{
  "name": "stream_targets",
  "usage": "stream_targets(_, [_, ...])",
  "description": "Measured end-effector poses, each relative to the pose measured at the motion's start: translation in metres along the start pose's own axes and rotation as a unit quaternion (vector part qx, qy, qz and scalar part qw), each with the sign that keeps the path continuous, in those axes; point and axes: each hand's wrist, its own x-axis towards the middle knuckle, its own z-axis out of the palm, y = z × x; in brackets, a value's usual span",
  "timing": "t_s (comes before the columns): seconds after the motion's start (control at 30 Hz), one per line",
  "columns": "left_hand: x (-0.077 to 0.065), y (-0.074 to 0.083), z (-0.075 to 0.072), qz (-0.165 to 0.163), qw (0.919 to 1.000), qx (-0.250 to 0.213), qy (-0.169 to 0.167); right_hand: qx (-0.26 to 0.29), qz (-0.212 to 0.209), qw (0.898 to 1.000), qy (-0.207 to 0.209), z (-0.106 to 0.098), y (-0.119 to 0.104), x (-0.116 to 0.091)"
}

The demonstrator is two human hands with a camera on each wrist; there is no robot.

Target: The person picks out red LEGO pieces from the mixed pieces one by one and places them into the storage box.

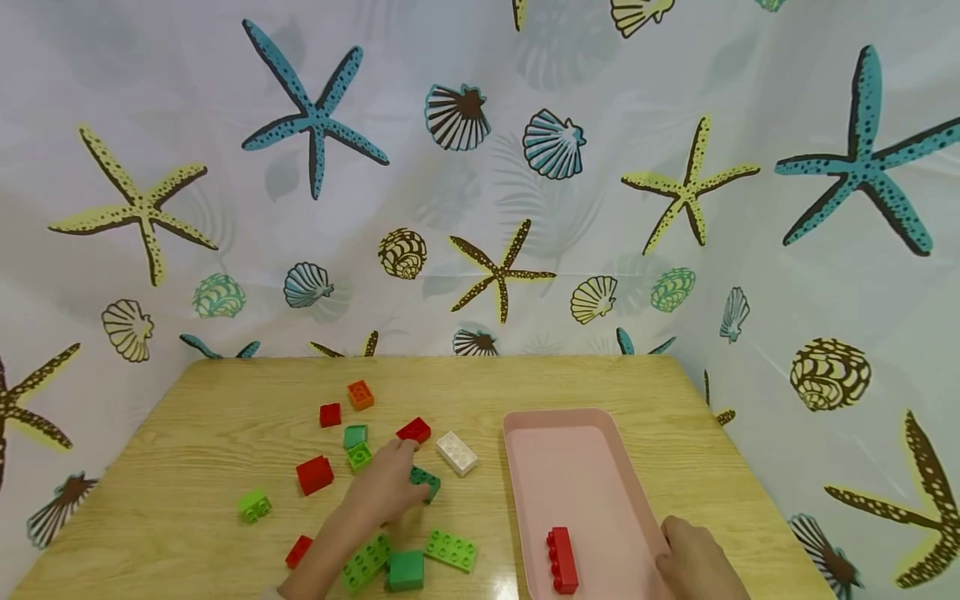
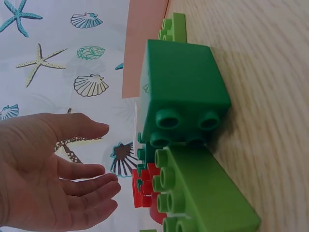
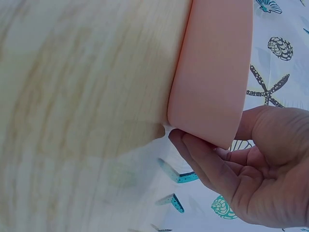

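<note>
My left hand (image 1: 386, 482) is over the scattered toy bricks, its fingers loosely extended with nothing between them in the left wrist view. Below it lies a dark green brick (image 1: 426, 483), partly covered by the hand. Just beyond the fingertips is a red brick (image 1: 414, 430), and a white brick (image 1: 457, 453) lies to its right. My right hand (image 1: 696, 557) grips the right side of a pink tray (image 1: 512, 500), with fingers (image 3: 205, 157) against the outer wall and the thumb at the rim. Inside the tray lies a long red brick (image 1: 562, 560).
Near the left forearm are a green block (image 1: 406, 571) and light green bricks (image 1: 451, 550). Several red and green bricks spread leftward, with an orange brick (image 1: 361, 395) farther back. A patterned curtain (image 1: 495, 192) hangs behind the wooden table (image 1: 600, 379).
</note>
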Motion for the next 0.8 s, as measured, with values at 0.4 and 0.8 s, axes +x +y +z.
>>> stream_targets(0.4, [-0.007, -0.017, 0.005, -0.045, 0.9986, 0.012, -0.026, -0.012, -0.009, 1.000, 0.002, -0.001, -0.001, 0.001])
stream_targets(0.8, [-0.011, -0.022, 0.005, -0.089, 0.9952, -0.004, -0.042, -0.006, -0.006, 1.000, 0.005, 0.001, -0.001, 0.000])
